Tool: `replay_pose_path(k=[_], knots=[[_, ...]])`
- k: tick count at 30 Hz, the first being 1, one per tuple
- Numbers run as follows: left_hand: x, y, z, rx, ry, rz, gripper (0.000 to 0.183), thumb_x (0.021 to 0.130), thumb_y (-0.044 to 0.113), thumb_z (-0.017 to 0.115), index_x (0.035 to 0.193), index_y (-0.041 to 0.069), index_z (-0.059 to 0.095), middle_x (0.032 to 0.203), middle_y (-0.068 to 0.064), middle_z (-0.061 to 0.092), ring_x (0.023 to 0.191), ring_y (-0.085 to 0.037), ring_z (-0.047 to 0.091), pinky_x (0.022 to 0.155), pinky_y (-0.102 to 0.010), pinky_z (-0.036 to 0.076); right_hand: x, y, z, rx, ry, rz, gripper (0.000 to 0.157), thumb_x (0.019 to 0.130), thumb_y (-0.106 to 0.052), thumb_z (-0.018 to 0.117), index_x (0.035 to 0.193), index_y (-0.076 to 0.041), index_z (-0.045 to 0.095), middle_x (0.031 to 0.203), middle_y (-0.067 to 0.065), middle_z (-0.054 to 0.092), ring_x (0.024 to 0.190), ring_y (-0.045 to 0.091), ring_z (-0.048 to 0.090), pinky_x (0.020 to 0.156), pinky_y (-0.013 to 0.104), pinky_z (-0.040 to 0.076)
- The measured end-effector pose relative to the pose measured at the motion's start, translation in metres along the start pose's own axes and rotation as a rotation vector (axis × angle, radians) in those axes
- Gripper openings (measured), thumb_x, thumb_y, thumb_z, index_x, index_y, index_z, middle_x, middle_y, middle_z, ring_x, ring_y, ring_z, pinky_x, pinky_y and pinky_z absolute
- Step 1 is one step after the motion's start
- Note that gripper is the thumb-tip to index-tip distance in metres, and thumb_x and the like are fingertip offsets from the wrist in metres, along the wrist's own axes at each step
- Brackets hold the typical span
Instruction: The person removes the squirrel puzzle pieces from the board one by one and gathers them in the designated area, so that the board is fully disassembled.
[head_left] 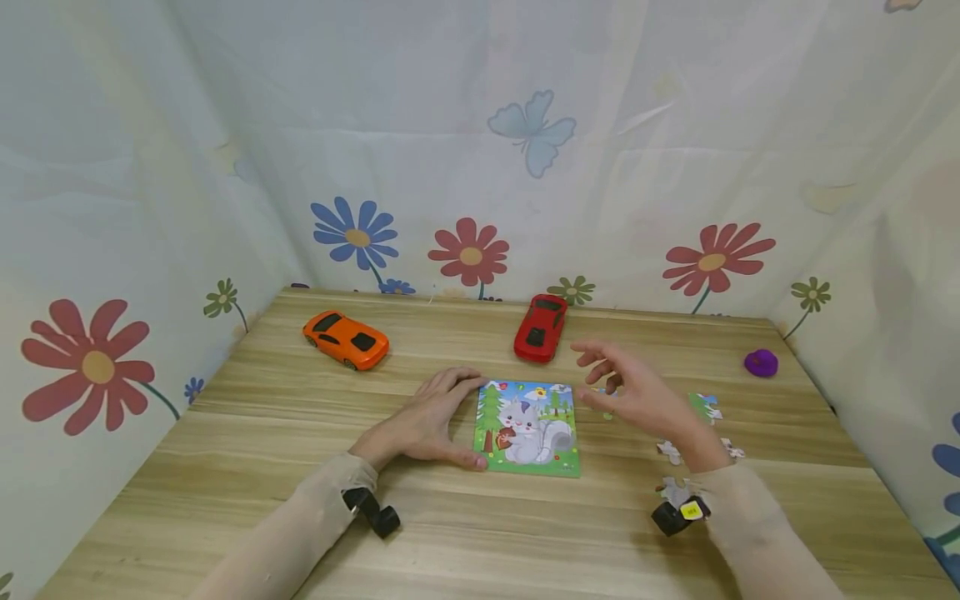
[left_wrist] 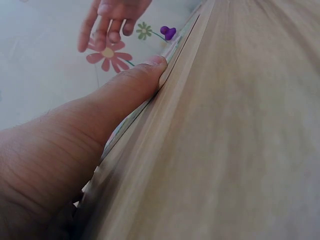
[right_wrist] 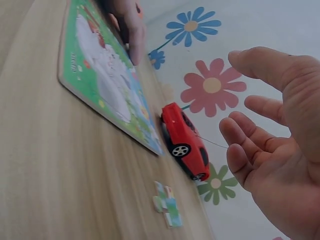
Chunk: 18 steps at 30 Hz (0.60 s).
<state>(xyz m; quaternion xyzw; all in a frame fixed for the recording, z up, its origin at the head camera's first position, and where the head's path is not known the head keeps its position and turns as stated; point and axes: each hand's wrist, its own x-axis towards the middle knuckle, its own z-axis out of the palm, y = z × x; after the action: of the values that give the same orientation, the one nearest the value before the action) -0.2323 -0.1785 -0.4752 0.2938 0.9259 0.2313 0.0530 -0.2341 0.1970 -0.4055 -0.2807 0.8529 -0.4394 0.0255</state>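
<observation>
A square picture board [head_left: 527, 429] lies flat on the table, showing a grey squirrel with an acorn. My left hand [head_left: 427, 421] rests along its left side, the thumb at the lower left corner and fingertips near the upper left one. In the left wrist view that thumb [left_wrist: 132, 82] touches the board's edge. My right hand [head_left: 641, 398] hovers right of the board, fingers apart and loosely bent, holding nothing. Beneath its fingers lies a jigsaw piece [right_wrist: 170, 205]. More jigsaw pieces lie around the right wrist, among them a green one [head_left: 703, 405] and a grey one [head_left: 677, 492].
Behind the board stands a red toy car [head_left: 541, 328]; an orange toy car [head_left: 346, 340] is at the back left. A small purple object [head_left: 761, 362] sits near the right edge of the wooden table [head_left: 480, 542]. Flower-patterned curtains [head_left: 600, 233] enclose the back and sides.
</observation>
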Motion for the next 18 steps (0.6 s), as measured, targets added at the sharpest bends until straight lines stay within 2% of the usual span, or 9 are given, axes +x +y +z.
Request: replay_pose_path(k=[7, 13, 18], knots=[[0.0, 0.0, 0.0, 0.001, 0.003, 0.01, 0.134, 0.072, 0.087, 0.085, 0.176, 0.021, 0.033, 0.178, -0.007, 0.029, 0.164, -0.031, 0.027, 0.134, -0.061, 0.025, 0.002, 0.004, 0.015, 0.03, -0.044, 0.03, 0.067, 0.099, -0.018, 0.088, 0.157, -0.008, 0.057, 0.138, 0.023, 0.065, 0.115, 0.036, 0.068, 0.096, 0.045, 0.061], [0.0, -0.001, 0.001, 0.003, 0.005, 0.012, 0.134, 0.072, 0.088, 0.085, 0.176, 0.021, 0.033, 0.178, -0.006, 0.029, 0.164, -0.03, 0.027, 0.134, -0.061, 0.025, 0.004, 0.007, 0.026, 0.047, -0.085, 0.046, 0.072, 0.097, -0.019, 0.089, 0.158, -0.003, 0.055, 0.137, 0.023, 0.065, 0.113, 0.036, 0.068, 0.093, 0.038, 0.061], [0.0, 0.0, 0.0, -0.009, 0.002, 0.007, 0.134, 0.072, 0.086, 0.086, 0.176, 0.021, 0.033, 0.178, -0.006, 0.029, 0.163, -0.03, 0.027, 0.134, -0.06, 0.024, 0.005, 0.01, 0.034, -0.017, -0.134, 0.04, 0.072, 0.097, -0.023, 0.09, 0.157, -0.003, 0.056, 0.131, 0.016, 0.067, 0.105, 0.026, 0.068, 0.089, 0.035, 0.061]])
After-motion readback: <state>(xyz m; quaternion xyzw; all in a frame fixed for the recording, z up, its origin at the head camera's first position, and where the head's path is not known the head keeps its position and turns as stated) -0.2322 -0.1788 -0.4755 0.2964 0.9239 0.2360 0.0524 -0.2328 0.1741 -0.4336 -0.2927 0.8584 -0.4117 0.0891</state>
